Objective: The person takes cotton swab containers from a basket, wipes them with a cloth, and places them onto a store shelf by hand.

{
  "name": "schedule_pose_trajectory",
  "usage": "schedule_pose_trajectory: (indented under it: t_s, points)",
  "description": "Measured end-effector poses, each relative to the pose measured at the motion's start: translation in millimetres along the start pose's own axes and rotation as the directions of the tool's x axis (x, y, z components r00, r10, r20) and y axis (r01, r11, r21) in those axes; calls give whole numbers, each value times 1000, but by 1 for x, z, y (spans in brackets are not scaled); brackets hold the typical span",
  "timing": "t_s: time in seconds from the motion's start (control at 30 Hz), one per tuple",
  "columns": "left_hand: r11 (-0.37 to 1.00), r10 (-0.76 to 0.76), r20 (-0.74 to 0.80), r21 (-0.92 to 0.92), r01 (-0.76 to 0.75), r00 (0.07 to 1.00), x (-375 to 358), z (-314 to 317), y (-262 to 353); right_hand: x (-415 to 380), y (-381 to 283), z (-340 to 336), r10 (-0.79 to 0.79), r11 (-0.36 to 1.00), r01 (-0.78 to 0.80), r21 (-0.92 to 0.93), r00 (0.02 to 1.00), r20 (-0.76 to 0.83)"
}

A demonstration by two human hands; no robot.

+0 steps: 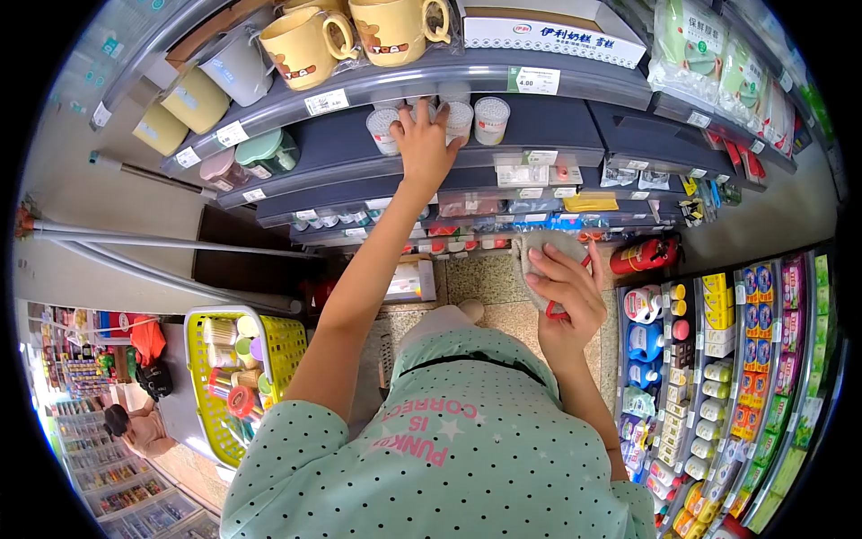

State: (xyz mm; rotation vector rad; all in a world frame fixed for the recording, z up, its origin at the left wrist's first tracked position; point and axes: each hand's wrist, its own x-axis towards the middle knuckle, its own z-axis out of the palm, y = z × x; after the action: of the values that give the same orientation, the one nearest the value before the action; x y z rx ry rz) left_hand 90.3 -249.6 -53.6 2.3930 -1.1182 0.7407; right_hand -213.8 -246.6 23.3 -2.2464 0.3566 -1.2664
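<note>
On a grey shelf stand several small clear tubs with white contents, one of them a tub [491, 121] at the right end of the group. My left hand [426, 144] reaches onto that shelf, its fingers spread over the tubs and touching them; none is lifted. A grey cloth [555, 244] with a red edge or loop is in my right hand [567, 292], in front of my body on the right, with the fingers wrapped round it.
Yellow mugs [386, 31] and a white carton [552, 36] stand on the shelf above. A yellow-green basket [294, 346] full of goods is at the left. A red fire extinguisher [645, 255] and stocked shelves [736, 386] are at the right. Another person [144, 429] is far left.
</note>
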Motion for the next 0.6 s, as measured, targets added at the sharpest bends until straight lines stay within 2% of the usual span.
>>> schedule_pose_trajectory:
  t_s: [0.13,0.6]
  points:
    - [1000,9,-70,-20,-11,998,-1,8,-2,-4,-1,-1,0,1000,0,6,1000,4]
    - [999,-32,-86,-17,30,996,5,12,5,-17,-11,-15,12,1000,-12,3,1000,2]
